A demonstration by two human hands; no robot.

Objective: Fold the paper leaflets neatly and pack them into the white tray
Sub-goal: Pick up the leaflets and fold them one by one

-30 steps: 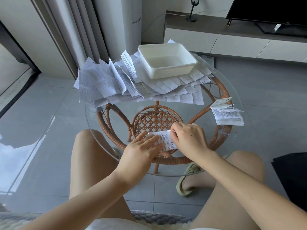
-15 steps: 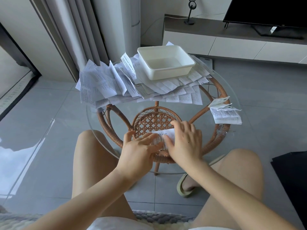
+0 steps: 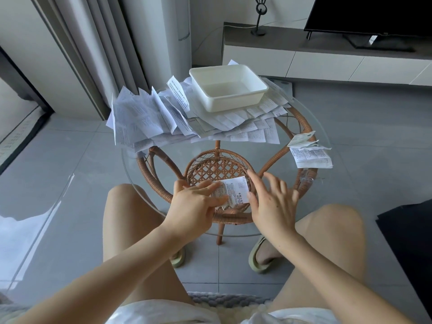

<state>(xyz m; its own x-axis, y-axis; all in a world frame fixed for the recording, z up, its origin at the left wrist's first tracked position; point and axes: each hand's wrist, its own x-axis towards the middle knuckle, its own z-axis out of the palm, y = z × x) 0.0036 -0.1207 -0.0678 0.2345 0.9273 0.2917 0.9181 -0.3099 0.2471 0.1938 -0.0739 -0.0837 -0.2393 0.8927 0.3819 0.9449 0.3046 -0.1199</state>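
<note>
- Right hand [image 3: 272, 198]: half a second ago it lay over the folded leaflet [image 3: 235, 191], pressing it. Now it has slid off to the right, fingers spread and straight, holding nothing. The thumb tip is at the paper's right edge; can't tell if it touches.
- Left hand [image 3: 198, 203]: hardly moved. Fingers straight and flat on the leaflet's left part, pinning it to the glass tabletop [image 3: 201, 148]. No pinch, no curl round the paper.
- The leaflet is now mostly uncovered: a small printed rectangle lying flat on the near part of the glass, above the rattan base [image 3: 217, 168] and between the two hands.
- Judgement: the crease-pressing looks finished. The fold seems to hold, since the paper lies flat with only the left hand on it.
- White tray [image 3: 236, 102]: at the far side of the table, on the pile of unfolded leaflets [image 3: 149, 120]. Looks empty, and well apart from the folded leaflet.
- A small stack of folded leaflets [image 3: 309, 154] sits at the table's right edge, not in the tray.
- Task meaning: this leaflet is likely ready for another fold or for setting aside. Packing hasn't begun, and the big pile is still unfolded, so it's early in the task.
</note>
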